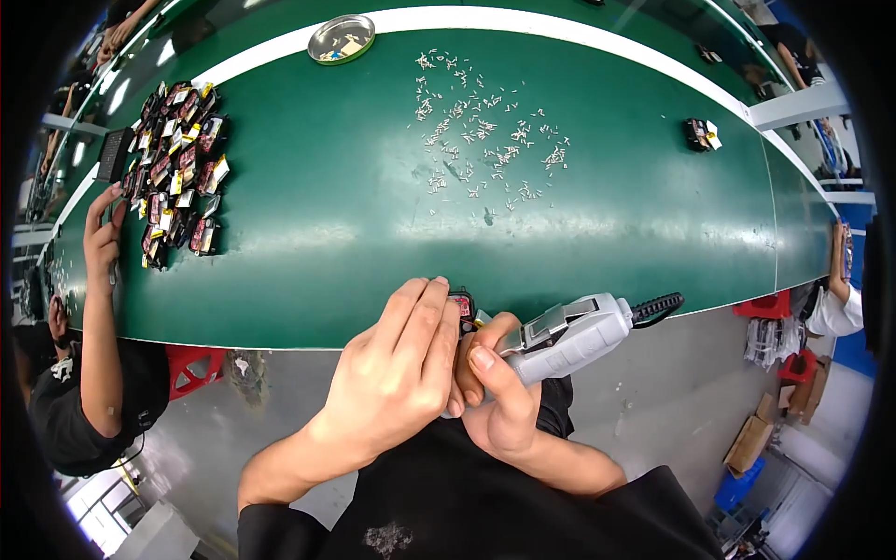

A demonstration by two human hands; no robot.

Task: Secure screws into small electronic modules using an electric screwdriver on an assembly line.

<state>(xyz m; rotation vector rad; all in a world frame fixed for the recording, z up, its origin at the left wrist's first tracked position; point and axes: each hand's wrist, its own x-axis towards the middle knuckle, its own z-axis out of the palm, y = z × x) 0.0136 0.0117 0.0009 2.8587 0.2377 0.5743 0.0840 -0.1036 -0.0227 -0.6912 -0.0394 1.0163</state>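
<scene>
Near the front edge of the table, my two hands are close together. My left hand (392, 359) is closed on a small black device (461, 302) with a red face, mostly hidden behind the fingers. A grey corded electric screwdriver (581, 338) is gripped in my right hand (509, 397), with its cable end pointing right and a metal lever on top. My right thumb and fingers wrap round its front part, right beside the left hand. The screwdriver's tip is hidden.
Many similar black devices (177, 168) with wires and yellow labels are heaped at left, where another person's hand (103, 238) reaches in. Small white pieces (485, 131) lie scattered mid-table. A round metal dish (320, 44) stands at the back; one device (696, 134) lies far right.
</scene>
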